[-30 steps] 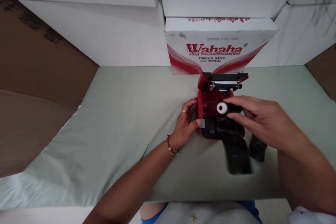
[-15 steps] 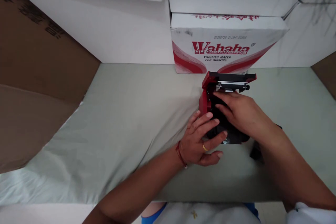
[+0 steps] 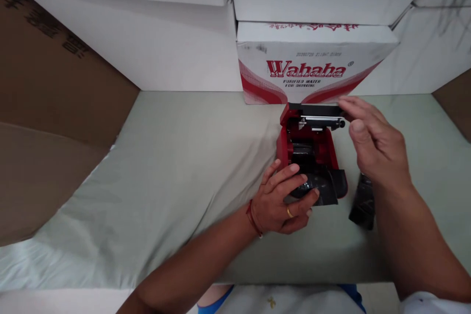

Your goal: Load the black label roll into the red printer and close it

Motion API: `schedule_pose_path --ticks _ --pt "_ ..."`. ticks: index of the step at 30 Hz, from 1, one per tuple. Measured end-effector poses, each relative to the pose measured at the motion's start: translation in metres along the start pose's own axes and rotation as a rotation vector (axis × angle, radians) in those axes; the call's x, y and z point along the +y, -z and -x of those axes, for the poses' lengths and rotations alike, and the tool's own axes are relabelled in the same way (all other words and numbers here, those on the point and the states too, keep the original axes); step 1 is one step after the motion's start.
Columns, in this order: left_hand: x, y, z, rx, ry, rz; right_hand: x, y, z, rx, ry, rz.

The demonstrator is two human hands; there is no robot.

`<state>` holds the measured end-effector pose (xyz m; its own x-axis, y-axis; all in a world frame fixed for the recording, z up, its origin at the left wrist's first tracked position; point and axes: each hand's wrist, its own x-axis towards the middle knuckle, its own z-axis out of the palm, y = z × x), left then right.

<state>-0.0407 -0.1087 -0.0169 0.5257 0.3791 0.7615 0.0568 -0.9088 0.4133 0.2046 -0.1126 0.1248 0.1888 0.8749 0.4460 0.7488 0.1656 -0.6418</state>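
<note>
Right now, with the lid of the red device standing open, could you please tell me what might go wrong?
The raised lid could pinch the left hand if it drops, as the fingers lie over the front of the red device.

The black strip extends past the front edge, so it might slip or crease under those fingers.

The right hand is at the lid's right end; a careless knock might swing it.

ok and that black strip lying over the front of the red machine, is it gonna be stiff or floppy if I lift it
The black strip is probably floppy, since it looks thin and bends over the front of the red machine. It's likely light, looking like just a thin sheet. Its glossy highlights suggest it may feel slick.
</note>
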Motion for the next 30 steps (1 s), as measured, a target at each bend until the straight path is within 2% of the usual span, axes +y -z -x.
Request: schedule_pose_path --ticks 3,5,8,10,15,21,23,27,30 --pt "0.0 0.001 0.002 -0.025 0.008 0.011 -0.005 0.003 0.012 0.004 -0.023 0.05" --pt "0.002 0.002 0.0 0.001 -0.005 -0.02 -0.006 0.006 0.024 -0.079 0.006 0.047" --pt "0.004 0.005 -0.007 0.088 -0.056 -0.145 -0.003 0.008 0.044 -0.23 0.134 0.093" --pt "0.006 0.006 -0.011 0.117 -0.072 -0.215 0.002 0.007 0.055 -0.259 0.179 0.123" --pt "0.011 0.005 -0.015 0.11 -0.014 -0.258 0.013 0.004 0.072 -0.251 0.215 0.131" --pt "0.008 0.004 -0.017 0.222 0.021 -0.075 0.016 -0.003 0.075 -0.214 0.203 0.122" --pt "0.0 0.004 -0.016 0.25 0.145 0.076 0.015 -0.006 0.076 -0.195 0.189 0.091" --pt "-0.018 0.0 -0.014 0.266 0.608 0.501 0.012 -0.01 0.083 -0.156 0.178 -0.022" --pt "-0.027 -0.004 -0.015 0.205 0.775 0.897 0.009 -0.008 0.094 -0.122 0.23 -0.073"
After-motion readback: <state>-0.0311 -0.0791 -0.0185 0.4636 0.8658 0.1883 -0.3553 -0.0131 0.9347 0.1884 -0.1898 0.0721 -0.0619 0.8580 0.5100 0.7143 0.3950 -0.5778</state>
